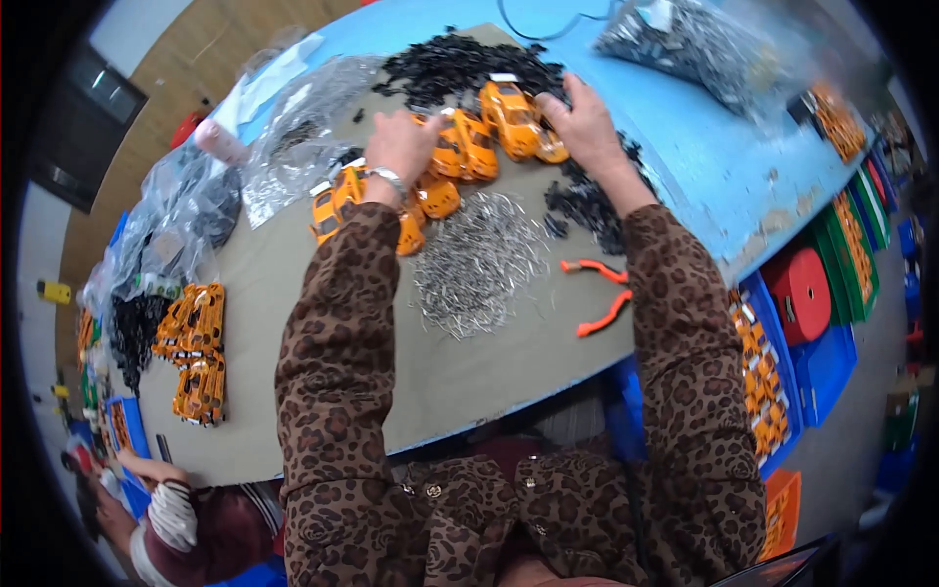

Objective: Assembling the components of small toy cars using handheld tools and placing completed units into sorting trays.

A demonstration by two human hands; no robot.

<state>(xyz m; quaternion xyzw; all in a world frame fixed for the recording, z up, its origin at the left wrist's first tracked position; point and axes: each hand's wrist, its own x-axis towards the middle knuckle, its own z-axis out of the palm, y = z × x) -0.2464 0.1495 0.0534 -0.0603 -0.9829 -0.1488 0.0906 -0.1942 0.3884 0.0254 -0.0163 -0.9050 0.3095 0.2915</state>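
Observation:
My left hand (400, 149) bends over the left part of a cluster of orange toy car bodies (477, 152), its fingers closed at the edge of one; the grip is partly hidden. At the cluster's right end is my right hand (590, 132). Its thumb lies against an upper orange toy car (510, 115), and its index finger is stretched apart from the thumb. More orange car bodies (337, 203) lie beside and under my left wrist. Between my forearms spreads a pile of thin silvery metal pins (479, 264). Orange-handled pliers (604, 297) lie by my right forearm.
Small black parts (460, 61) are heaped behind the cars. Clear plastic bags (311, 108) lie at the back left, and a bag of dark parts (699, 54) at the back right. Stacked orange cars (200, 328) stand left. A blue crate (766, 367) sits right. Another person (201, 523) is lower left.

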